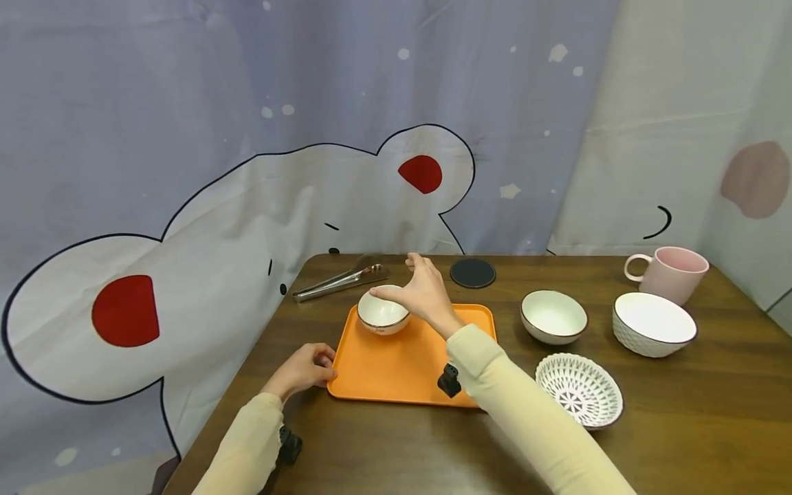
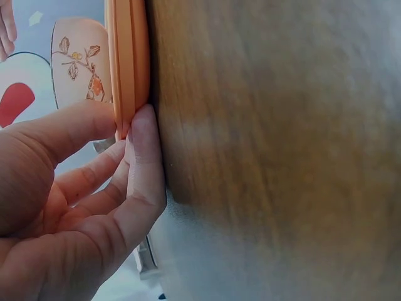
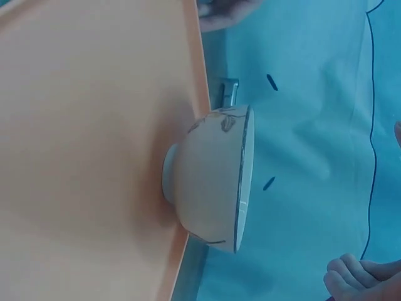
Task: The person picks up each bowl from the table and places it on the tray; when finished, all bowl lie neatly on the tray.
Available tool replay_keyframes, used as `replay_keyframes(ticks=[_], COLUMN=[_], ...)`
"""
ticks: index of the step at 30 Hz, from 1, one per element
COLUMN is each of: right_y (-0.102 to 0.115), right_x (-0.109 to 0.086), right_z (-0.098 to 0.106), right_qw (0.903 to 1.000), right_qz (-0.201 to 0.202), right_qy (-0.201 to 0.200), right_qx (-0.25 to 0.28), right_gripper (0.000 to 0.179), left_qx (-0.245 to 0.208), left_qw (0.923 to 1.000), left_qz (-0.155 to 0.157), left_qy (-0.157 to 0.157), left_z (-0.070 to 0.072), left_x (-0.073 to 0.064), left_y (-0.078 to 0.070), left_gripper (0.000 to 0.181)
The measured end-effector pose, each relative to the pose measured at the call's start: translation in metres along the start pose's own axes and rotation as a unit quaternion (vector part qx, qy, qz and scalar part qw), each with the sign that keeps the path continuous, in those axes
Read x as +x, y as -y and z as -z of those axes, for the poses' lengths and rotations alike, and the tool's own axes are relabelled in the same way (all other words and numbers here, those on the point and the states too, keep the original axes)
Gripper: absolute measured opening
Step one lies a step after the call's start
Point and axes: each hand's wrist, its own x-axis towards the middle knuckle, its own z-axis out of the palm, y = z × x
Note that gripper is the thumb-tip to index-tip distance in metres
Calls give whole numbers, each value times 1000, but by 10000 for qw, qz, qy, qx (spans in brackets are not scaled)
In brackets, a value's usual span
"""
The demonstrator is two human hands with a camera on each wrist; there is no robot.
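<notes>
Small cream ceramic bowl with a leaf pattern (image 1: pixel 383 314) sits upright in the far left corner of the flat orange plastic tray (image 1: pixel 402 368), about the middle of the head view. Right hand (image 1: pixel 423 292) hovers just above the bowl's rim, wrist bent, fingers spread and relaxed; they look clear of the bowl, and in the right wrist view only the fingertips (image 3: pixel 351 276) peek in at the lower right, well off the bowl (image 3: pixel 216 179). Left hand (image 1: pixel 304 368) is at the tray's near left corner, and the left wrist view shows thumb and fingers (image 2: pixel 145 157) pinching the tray's edge (image 2: pixel 128 63). That camera is so close the wooden table (image 2: pixel 282 125) is mostly blur, and the bowl (image 2: pixel 81 63) is half cut off behind the tray lip. Both cream sleeves run out the bottom of the frame. No readable writing anywhere, just the leaf print.
</notes>
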Motion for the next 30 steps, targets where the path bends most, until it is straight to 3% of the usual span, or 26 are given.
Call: replay_keyframes(ticks=[18,30], right_y=[-20,-16], right_x=[-7,-20], right_z=[32,58], right_qw=[9996,9993], right_qz=[-188,-236], right_qy=[-62,153], right_qx=[-220,-226], right_gripper=[101,97], left_qx=[25,-35], left_qw=[10000,10000], left_qz=[91,92], left_qy=[11,7], left_z=[0,0], left_x=[0,-1], left_y=[-1,-2], left_gripper=[25,25])
